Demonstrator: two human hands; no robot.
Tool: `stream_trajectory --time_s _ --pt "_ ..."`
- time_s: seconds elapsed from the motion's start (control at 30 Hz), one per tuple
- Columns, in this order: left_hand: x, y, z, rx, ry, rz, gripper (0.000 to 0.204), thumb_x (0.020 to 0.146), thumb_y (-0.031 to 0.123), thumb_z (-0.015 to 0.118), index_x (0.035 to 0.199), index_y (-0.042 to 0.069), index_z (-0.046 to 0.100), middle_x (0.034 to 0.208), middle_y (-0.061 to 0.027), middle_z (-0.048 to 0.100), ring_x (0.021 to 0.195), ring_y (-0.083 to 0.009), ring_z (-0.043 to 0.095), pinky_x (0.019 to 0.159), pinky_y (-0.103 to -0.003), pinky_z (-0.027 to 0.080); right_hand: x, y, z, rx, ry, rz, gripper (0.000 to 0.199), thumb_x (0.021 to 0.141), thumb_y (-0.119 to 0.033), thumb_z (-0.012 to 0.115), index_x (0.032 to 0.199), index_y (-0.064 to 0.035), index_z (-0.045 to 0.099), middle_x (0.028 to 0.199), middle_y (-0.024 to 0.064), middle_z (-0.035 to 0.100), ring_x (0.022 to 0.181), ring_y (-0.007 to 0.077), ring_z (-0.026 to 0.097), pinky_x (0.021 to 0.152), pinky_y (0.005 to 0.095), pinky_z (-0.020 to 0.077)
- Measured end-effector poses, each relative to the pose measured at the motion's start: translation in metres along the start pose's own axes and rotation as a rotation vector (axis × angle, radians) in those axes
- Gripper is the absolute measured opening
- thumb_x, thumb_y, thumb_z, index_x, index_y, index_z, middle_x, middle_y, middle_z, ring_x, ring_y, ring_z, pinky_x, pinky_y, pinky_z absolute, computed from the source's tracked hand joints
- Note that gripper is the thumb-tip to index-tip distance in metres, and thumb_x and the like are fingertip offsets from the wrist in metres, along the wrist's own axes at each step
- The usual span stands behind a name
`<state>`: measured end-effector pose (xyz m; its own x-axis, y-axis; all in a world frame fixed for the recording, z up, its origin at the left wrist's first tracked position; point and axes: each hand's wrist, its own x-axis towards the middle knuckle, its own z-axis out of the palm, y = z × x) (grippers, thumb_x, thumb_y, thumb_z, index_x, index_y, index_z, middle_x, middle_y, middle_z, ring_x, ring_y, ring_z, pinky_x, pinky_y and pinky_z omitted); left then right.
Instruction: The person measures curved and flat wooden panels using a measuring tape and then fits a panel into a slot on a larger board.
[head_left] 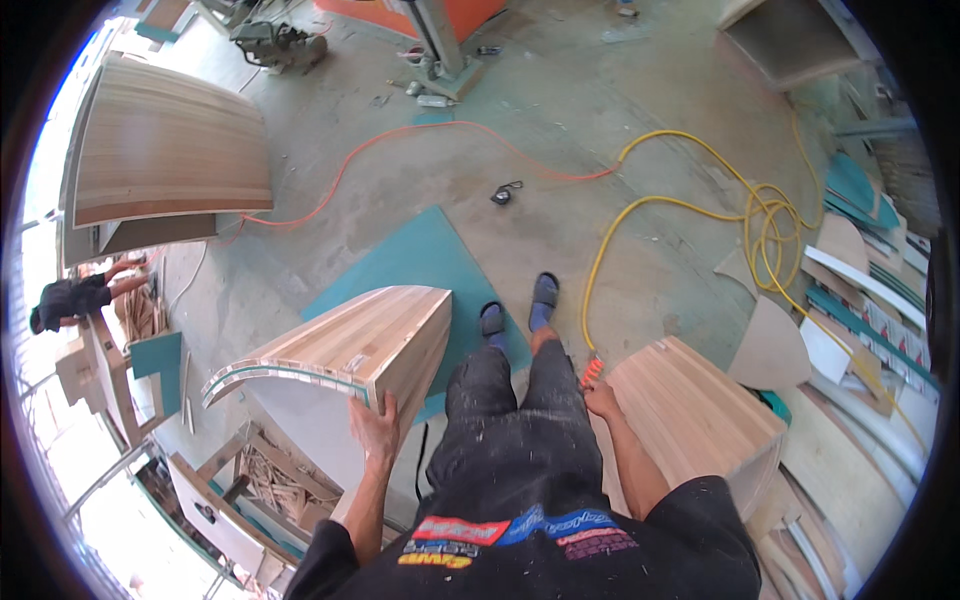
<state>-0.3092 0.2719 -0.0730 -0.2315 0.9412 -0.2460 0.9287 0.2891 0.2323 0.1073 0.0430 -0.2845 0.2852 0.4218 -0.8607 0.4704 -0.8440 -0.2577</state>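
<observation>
At the near left edge of a curved wooden piece (400, 335), my left hand (374, 430) grips the corner, with fingers on either side of it. This piece has a striped wood-grain face, a thin green line along its edge and a pale inner side. By my right leg, my right hand (602, 400) is closed at the orange coiled end (592, 371) of a yellow hose (600, 255); the fingers are partly hidden. Just beside that hand stands a second wood-grain piece (695, 410), which my right forearm overlaps.
Under the left piece lies a teal sheet (400, 260). A tape measure (506, 192) lies ahead on the floor, inside an orange hose's (350, 160) loop. A large wooden casing (170, 140) and a person (75, 300) are at left. Offcut panels (860, 290) pile up at right.
</observation>
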Motion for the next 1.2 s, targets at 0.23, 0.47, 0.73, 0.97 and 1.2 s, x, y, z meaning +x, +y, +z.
stream_trajectory --time_s 0.23,0.47,0.73,0.97,1.2 --pt "-0.019 -0.024 0.021 0.029 0.107 -0.062 0.070 0.085 0.037 0.079 0.127 -0.012 0.052 0.111 -0.0336 0.063 0.101 -0.0486 0.062 0.089 -0.051 0.049 0.305 0.011 0.011 -0.407 -0.106 -0.096 0.027 0.084 -0.025 0.060 0.090 -0.0042 0.076 0.097 0.0226 0.073 0.098 0.0406 0.070 0.090 0.0487 0.0542" --pt "-0.077 -0.039 -0.005 0.114 0.111 -0.132 0.067 0.087 0.027 0.078 0.133 -0.011 0.049 0.121 -0.0273 0.060 0.103 -0.0383 0.061 0.087 -0.047 0.053 0.637 -0.150 -0.003 -0.582 0.113 -0.428 0.067 0.094 -0.033 0.057 0.151 -0.0011 0.040 0.154 0.0261 0.041 0.144 0.0402 0.039 0.118 0.0524 0.0322" --pt "-0.036 -0.031 0.006 0.487 0.034 0.101 0.071 0.075 0.034 0.085 0.126 -0.006 0.057 0.108 -0.0201 0.068 0.093 -0.0393 0.067 0.084 -0.049 0.052 0.704 -0.315 0.041 -0.446 0.385 -0.656 0.069 0.081 -0.022 0.082 0.138 -0.0034 0.049 0.156 0.0230 0.033 0.133 0.0426 0.049 0.106 0.0459 0.0489" --pt "-0.010 0.006 0.006 0.276 0.063 -0.151 0.074 0.072 0.053 0.086 0.109 -0.005 0.059 0.086 -0.0137 0.065 0.070 -0.0325 0.067 0.060 -0.045 0.053 0.513 -0.157 0.100 -0.568 -0.507 -0.605 0.037 0.092 -0.032 0.060 0.116 -0.0045 0.067 0.105 0.0232 0.070 0.091 0.0339 0.070 0.084 0.0505 0.0542" --pt "-0.020 0.004 0.008 0.035 0.163 -0.132 0.056 0.083 0.051 0.073 0.107 0.003 0.057 0.097 -0.0130 0.064 0.092 -0.0312 0.066 0.073 -0.043 0.054 0.124 -0.167 0.005 0.337 -0.832 0.173 0.045 0.089 -0.058 0.052 0.105 -0.0177 0.065 0.084 0.0033 0.066 0.071 0.0248 0.064 0.056 0.0379 0.0481"
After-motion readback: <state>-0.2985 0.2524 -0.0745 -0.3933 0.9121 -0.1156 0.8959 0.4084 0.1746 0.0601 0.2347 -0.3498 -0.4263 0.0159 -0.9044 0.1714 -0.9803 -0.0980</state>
